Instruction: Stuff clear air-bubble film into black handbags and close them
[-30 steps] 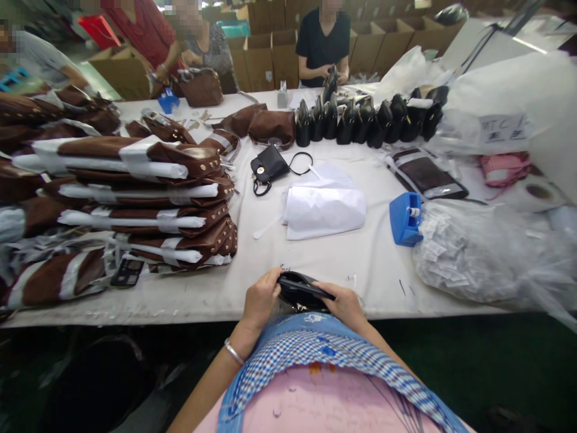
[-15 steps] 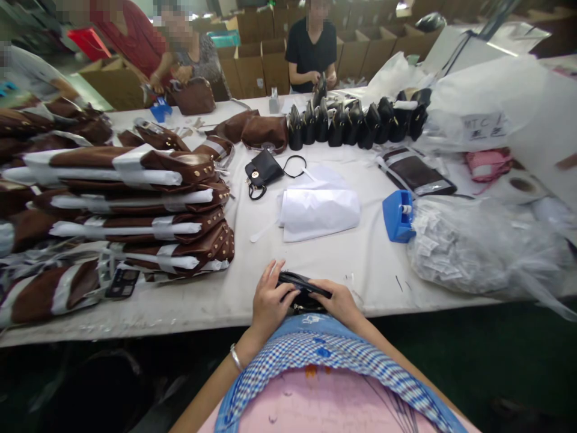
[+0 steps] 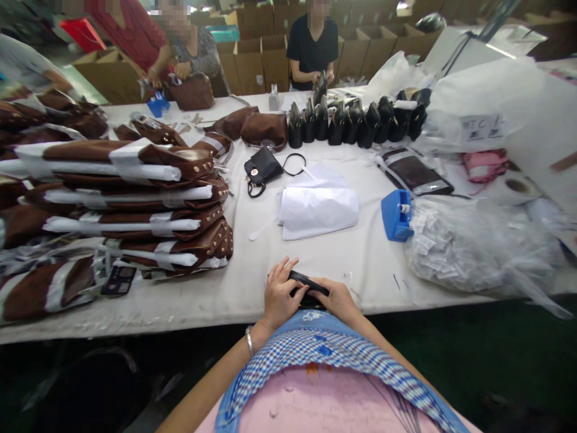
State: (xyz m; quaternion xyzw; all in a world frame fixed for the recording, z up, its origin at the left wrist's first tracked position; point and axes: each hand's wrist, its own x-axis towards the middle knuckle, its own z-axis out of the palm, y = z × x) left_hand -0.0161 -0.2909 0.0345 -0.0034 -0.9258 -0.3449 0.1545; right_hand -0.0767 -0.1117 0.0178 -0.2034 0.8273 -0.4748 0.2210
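While the left hand (image 3: 280, 297) pinches a black bag (image 3: 308, 281), the right hand (image 3: 337, 299) clasps it.

White-covered table (image 3: 246, 282), dark green floor (image 3: 451, 349), cardboard boxes (image 3: 274, 63) behind

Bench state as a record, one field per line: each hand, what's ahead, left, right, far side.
Left hand: thumb and finger on black bag, other fingers raised
Right hand: gripping the same bag's right end
Ahead: folded white sheets; small black handbag beyond, to their left
Left: stack of brown studded bags
Right: blue tape dispenser beside clear plastic bag of white packets
Far side: row of upright black purses; co-worker behind
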